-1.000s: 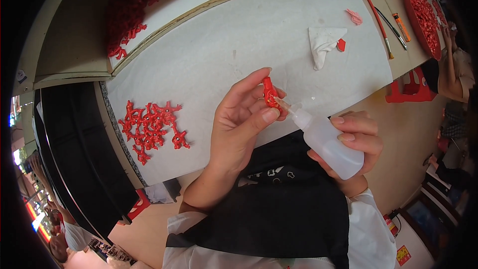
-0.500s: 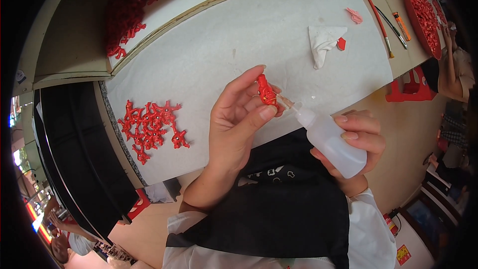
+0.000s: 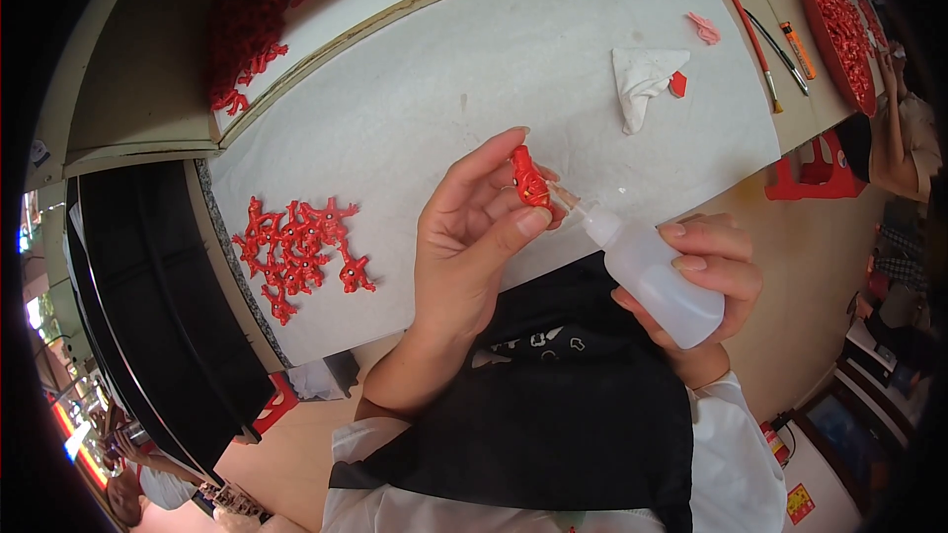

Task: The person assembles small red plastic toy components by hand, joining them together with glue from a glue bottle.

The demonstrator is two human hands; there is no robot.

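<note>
Left hand [image 3: 469, 237] pinches a small red piece [image 3: 529, 178] between thumb and fingertips, held up over the white table [image 3: 415, 109]. Looks light, hard, probably brittle, so a gentle pinch by its sides seems best. Right hand [image 3: 706, 281] is wrapped around a soft squeeze bottle [image 3: 652, 276], nozzle touching the piece. More red pieces [image 3: 296, 252] lie well off left.

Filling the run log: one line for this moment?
left hand: pinches red piece | right hand: holds squeeze bottle | nozzle at piece
</note>
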